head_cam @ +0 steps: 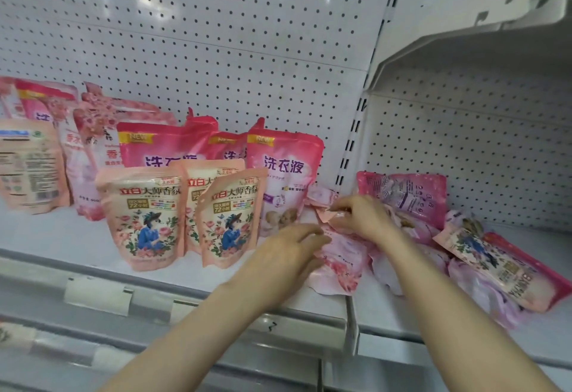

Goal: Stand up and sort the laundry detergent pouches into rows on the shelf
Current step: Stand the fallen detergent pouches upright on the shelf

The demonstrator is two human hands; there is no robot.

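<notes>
A pale pink flowered pouch [339, 263] lies flat on the white shelf [62, 236], near its front edge at centre. My left hand [288, 252] grips its left side, fingers curled over it. My right hand [362, 215] pinches its upper corner. To the left, three peach pouches [145, 218] with a blue figure stand upright in a front row. Taller bright pink pouches [288, 171] stand behind them. On the right, several pouches [483, 255] lie in a loose heap.
More pink pouches [46, 159] stand at the far left against the pegboard back wall [216, 35]. A slotted upright post [349, 150] divides the two shelf bays. Another shelf [483, 20] overhangs the right bay. Price-tag holders [99, 297] line the front rail.
</notes>
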